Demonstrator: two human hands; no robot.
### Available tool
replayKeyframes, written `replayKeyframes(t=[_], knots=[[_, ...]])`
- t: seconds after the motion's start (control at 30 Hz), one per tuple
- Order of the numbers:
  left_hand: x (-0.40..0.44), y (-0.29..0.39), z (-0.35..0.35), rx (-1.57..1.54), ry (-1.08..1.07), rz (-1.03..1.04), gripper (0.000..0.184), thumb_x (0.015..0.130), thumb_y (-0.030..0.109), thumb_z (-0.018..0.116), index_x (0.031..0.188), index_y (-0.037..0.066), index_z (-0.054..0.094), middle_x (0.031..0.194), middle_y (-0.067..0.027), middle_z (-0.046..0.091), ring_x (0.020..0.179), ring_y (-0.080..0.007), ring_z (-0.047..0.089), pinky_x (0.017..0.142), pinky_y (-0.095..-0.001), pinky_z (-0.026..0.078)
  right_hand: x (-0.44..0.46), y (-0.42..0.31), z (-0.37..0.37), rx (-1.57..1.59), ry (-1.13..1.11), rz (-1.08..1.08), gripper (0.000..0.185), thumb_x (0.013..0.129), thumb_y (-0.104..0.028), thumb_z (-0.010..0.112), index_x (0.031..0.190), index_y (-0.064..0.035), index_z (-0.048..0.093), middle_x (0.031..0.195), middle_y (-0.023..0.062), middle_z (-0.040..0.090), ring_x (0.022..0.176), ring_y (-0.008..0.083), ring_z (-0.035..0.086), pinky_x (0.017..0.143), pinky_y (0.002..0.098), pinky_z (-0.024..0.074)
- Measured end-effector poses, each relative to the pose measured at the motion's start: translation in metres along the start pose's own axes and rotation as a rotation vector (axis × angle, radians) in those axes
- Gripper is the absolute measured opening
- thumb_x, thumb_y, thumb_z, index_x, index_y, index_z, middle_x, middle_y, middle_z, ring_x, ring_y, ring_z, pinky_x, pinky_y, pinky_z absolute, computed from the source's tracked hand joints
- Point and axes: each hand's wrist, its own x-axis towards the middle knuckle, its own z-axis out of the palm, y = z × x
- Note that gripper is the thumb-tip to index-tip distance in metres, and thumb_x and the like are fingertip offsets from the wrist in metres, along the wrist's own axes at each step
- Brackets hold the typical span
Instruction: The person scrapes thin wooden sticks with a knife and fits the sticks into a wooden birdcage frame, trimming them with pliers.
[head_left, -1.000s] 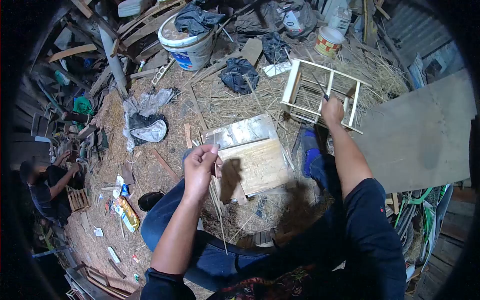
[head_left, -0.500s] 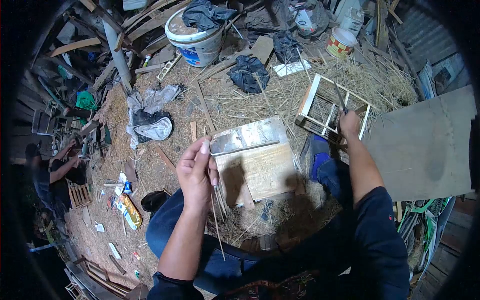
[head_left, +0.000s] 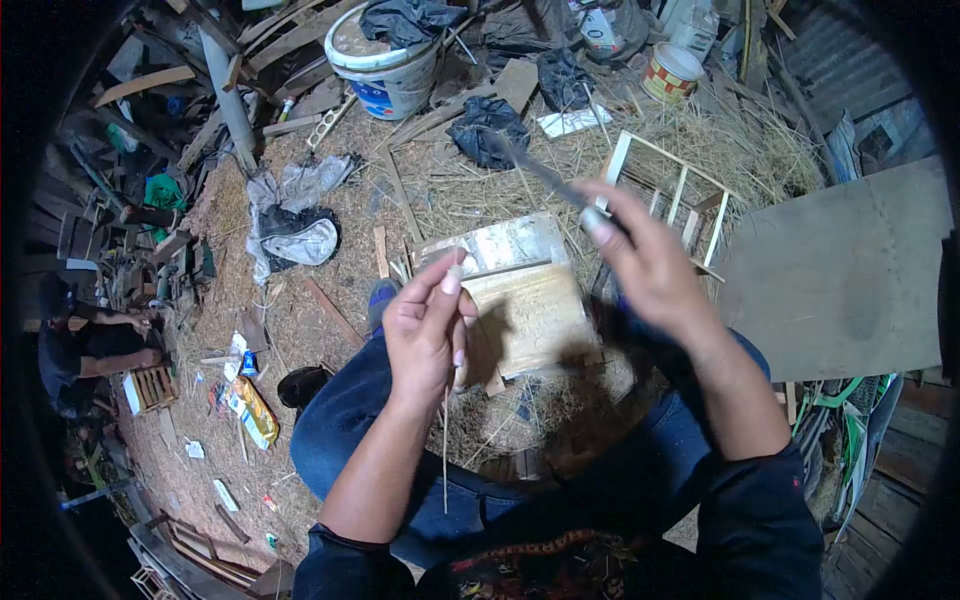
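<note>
My left hand [head_left: 425,330] is closed in a pinch on a thin wooden stick [head_left: 445,450], whose long end hangs down over my lap. My right hand [head_left: 650,260] grips a knife [head_left: 545,172] by its handle; the blade points up and left and is blurred. Between and below the hands lies a wooden board [head_left: 530,315] with a metal-coloured strip along its far part. A small slatted wooden frame [head_left: 680,190] rests on the straw beyond my right hand, not touched by it.
A large white bucket [head_left: 385,75] and a smaller bucket [head_left: 672,72] stand at the back. Black plastic [head_left: 488,130] lies on the straw. A large flat panel [head_left: 840,270] is at the right. Another person [head_left: 85,345] sits at the far left near a small crate [head_left: 152,388].
My right hand has lifted the knife away from the slatted frame and brought it left, over the board. My left hand, still pinching the stick, has shifted slightly right.
</note>
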Motion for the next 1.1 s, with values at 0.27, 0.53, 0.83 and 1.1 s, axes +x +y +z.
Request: replayKeyframes(t=[0.27, 0.53, 0.83, 1.1], knots=[[-0.008, -0.010, -0.002, -0.061, -0.081, -0.036, 0.035, 0.106, 0.019, 0.064, 0.136, 0.002, 0.066, 0.072, -0.0010, 0.065, 0.044, -0.0045, 0.048, 0.042, -0.0206, 0.036, -0.017, -0.016, 0.027, -0.125, -0.079, -0.338, 0.045, 0.091, -0.004, 0.064, 0.134, -0.0152, 0.070, 0.091, 0.0095, 0.072, 0.077, 0.0292, 0.070, 0.068, 0.0409, 0.0561], [-0.008, -0.010, -0.001, -0.110, -0.053, -0.033, 0.035, 0.105, 0.017, 0.065, 0.135, 0.000, 0.066, 0.069, -0.0016, 0.064, 0.043, -0.0049, 0.047, 0.041, -0.0208, 0.035, -0.018, -0.015, 0.033, -0.293, -0.031, -0.471, 0.052, 0.086, -0.006, 0.062, 0.135, -0.0212, 0.070, 0.081, 0.0033, 0.064, 0.070, 0.0216, 0.065, 0.062, 0.0339, 0.0549], [-0.008, -0.009, -0.002, -0.165, -0.095, -0.029, 0.033, 0.104, 0.012, 0.065, 0.135, 0.000, 0.067, 0.069, -0.0032, 0.065, 0.042, -0.0051, 0.047, 0.042, -0.0208, 0.037, -0.024, -0.018, 0.043, -0.437, 0.018, -0.544, 0.055, 0.086, -0.012, 0.065, 0.140, -0.0254, 0.066, 0.076, -0.0010, 0.056, 0.063, 0.0170, 0.058, 0.053, 0.0307, 0.0498], [-0.010, -0.007, 0.000, -0.215, -0.154, -0.040, 0.034, 0.106, 0.013, 0.062, 0.138, 0.002, 0.065, 0.067, -0.0036, 0.064, 0.043, -0.0051, 0.046, 0.043, -0.0210, 0.039, -0.021, -0.019, 0.040, -0.390, 0.025, -0.471, 0.056, 0.085, -0.009, 0.065, 0.139, -0.0237, 0.067, 0.076, 0.0002, 0.055, 0.062, 0.0170, 0.059, 0.052, 0.0321, 0.0493]])
